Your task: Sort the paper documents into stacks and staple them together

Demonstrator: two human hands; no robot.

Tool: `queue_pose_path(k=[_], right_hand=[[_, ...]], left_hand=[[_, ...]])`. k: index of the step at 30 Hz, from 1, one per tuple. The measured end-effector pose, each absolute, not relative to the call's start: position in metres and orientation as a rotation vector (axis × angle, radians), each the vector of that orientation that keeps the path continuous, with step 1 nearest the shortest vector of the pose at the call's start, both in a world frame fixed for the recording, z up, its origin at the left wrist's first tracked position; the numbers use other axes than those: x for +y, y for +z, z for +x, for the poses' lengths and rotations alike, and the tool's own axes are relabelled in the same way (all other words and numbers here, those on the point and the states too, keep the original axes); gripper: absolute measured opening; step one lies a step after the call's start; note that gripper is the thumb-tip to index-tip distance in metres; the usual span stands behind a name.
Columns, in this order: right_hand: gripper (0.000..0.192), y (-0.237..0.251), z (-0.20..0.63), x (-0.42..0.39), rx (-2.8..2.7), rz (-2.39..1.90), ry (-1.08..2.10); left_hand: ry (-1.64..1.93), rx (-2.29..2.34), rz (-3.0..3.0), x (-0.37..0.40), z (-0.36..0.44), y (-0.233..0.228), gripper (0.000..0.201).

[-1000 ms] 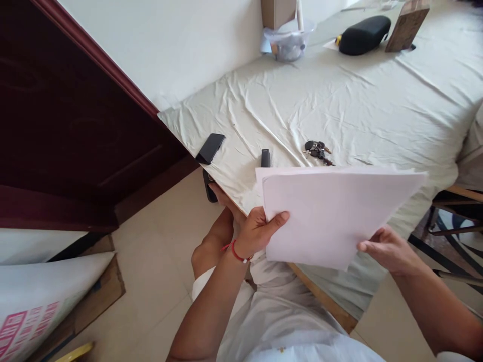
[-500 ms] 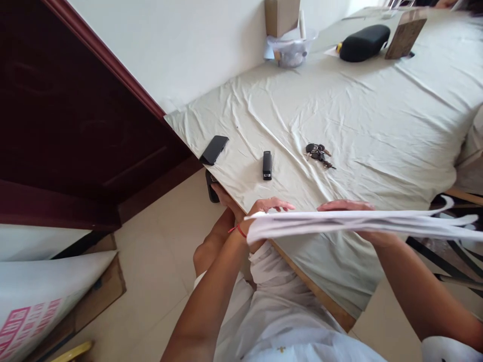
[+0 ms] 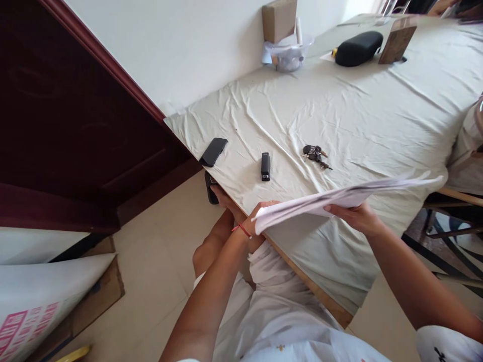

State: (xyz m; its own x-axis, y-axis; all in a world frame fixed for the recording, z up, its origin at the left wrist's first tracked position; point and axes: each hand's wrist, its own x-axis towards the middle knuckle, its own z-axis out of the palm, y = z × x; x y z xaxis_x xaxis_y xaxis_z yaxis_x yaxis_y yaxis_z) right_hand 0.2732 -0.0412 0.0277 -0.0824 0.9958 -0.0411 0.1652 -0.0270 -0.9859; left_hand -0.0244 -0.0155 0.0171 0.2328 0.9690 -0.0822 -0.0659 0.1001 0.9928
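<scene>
As the sheaf of white paper has tipped from the near-level, edge-on attitude of half a second ago into a slant, its right end now stands higher and its left end lower, just above the near edge of the table. A second ago you held the same sheets face-up toward the camera. This reads as a stack being turned flat and brought toward the cloth, not yet resting on it.

Your left hand is closed on the left end of the sheaf, fingers over the top and the rest of the hand beneath. Your right hand is closed on the lower edge near the middle, fingers curled up under the sheets. Both grips are clamped on the paper.

Taking the stapler as the landmark:
- The sheaf hangs nearer to you than the stapler and to its right, apart from it.
- The bunch of keys lies to the right of the stapler, well apart.
- The phone lies to its left, at the table's corner edge.
- The black case and plastic tub lie far beyond it, near the wall.

Bare cloth lies beyond and to the right of the keys. The near table edge passes directly below the sheaf.
</scene>
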Motion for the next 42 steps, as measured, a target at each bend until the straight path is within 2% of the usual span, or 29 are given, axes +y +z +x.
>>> queue_pose_path(k=[5,10,15,20,31,36,38,40,42], right_hand=[[0.047,0.035,0.271,-0.052,-1.264,-1.357,1.255],[0.047,0.029,0.256,-0.079,-1.072,-1.423,1.553],[0.043,0.008,0.247,-0.109,-0.857,-1.467,1.852],[0.048,0.002,0.251,-0.124,-0.644,-1.548,1.874],[0.042,0.005,0.277,-0.124,-0.866,-1.455,1.951],[0.042,-0.003,0.290,-0.112,-0.995,-1.427,1.860],[0.043,0.001,0.290,-0.102,-1.153,-1.473,1.718],[0.046,0.010,0.287,-0.089,-1.301,-1.561,1.299],[0.047,0.026,0.280,-0.074,-1.412,-1.627,0.733]], left_hand=[[0.781,0.888,1.239,-0.035,-0.032,0.030,0.042],[1.041,0.846,0.749,-0.047,-0.025,0.041,0.051],[1.022,0.998,0.570,-0.058,-0.013,0.024,0.057],[1.023,0.986,0.600,-0.069,-0.012,0.008,0.054],[1.033,0.905,0.629,-0.060,-0.009,0.014,0.055],[0.941,0.895,0.624,-0.066,-0.006,0.013,0.057],[0.972,0.928,0.602,-0.068,-0.004,0.011,0.058],[0.972,0.958,0.600,-0.071,-0.002,0.010,0.058],[0.922,0.974,0.613,-0.074,0.000,0.010,0.058]])
